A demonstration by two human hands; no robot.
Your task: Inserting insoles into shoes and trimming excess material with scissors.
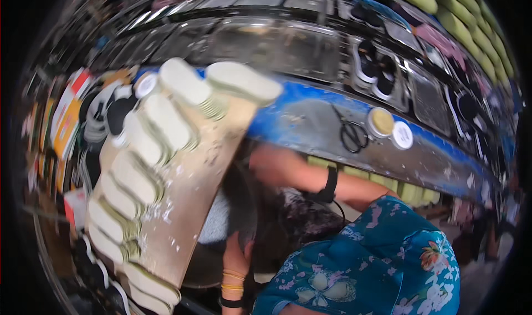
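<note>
My right hand (pixel 269 164) is smeared by motion beside the corner of the blue metal worktop; its fingers do not show clearly. Lower down, my left hand (pixel 242 245), below yellow bangles, is at the rim of a dark round tub (pixel 252 204). Its fingers are blurred and partly hidden, so any hold is unclear. Greyish-white speckled material (pixel 217 220) shows in the tub, next to the edge of a wooden board (pixel 194 187). Along that board lie several stacks of off-white insole-shaped pieces (pixel 138 176), the closest stack (pixel 147 290) at its near end.
On the blue worktop (pixel 299 112) are black-handled scissors (pixel 353 135), an open tub of tan paste (pixel 381 122) and a white lid (pixel 403 135). Metal trays (pixel 277 43) and black shoes (pixel 377 68) line the rack behind. Pale green sole-shaped pieces (pixel 465 24) are piled at far right.
</note>
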